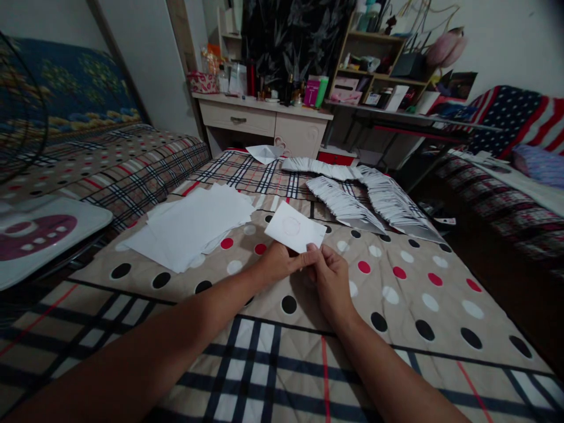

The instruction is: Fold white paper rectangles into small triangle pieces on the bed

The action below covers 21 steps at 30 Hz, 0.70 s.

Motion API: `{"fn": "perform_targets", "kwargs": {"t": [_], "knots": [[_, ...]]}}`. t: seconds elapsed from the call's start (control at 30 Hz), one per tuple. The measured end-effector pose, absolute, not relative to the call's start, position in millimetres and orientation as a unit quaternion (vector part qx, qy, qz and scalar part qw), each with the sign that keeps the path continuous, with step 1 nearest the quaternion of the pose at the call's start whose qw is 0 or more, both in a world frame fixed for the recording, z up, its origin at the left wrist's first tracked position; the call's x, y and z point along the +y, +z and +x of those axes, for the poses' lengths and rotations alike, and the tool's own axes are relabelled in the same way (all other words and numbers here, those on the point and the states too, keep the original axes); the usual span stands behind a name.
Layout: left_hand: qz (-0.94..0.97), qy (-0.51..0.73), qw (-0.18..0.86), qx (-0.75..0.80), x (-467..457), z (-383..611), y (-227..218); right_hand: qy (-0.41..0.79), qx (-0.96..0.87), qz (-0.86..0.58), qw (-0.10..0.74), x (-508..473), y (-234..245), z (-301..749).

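Note:
Both hands hold one small white sheet of paper (294, 227) with a faint round mark, lifted a little above the bed. My left hand (278, 260) pinches its near edge from the left. My right hand (329, 276) grips the same edge from the right, fingers closed on it. A loose pile of flat white sheets (194, 224) lies on the quilt to the left. Rows of folded white paper pieces (352, 197) fan out ahead and to the right.
The quilt (396, 305) has dots and plaid bands. A white fan base (39, 232) sits at the far left. A dresser (264, 120) and cluttered shelves (379, 64) stand behind the bed. A second bed (506, 194) lies to the right across a dark gap.

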<state>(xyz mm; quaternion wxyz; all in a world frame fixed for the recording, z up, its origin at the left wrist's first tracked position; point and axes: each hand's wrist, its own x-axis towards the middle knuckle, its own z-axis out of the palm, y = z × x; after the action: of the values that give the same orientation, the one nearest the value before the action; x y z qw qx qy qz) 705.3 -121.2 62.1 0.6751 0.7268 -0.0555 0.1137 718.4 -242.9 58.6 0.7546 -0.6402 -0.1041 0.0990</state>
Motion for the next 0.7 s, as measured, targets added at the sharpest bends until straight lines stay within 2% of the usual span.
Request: {"fn": "perform_targets", "kwargs": {"t": [0.23, 0.47, 0.7], "knots": [[0.707, 0.147, 0.692, -0.023, -109, 709, 58, 0.068, -0.149, -0.669, 0.725, -251, 56, 723], [0.755, 0.210, 0.621, 0.018, -87, 712, 55, 0.015, -0.167, -0.704, 0.690, -263, 53, 733], [0.727, 0.247, 0.636, 0.071, -84, 718, 50, -0.020, -0.186, -0.730, 0.657, -267, 56, 731]]}}
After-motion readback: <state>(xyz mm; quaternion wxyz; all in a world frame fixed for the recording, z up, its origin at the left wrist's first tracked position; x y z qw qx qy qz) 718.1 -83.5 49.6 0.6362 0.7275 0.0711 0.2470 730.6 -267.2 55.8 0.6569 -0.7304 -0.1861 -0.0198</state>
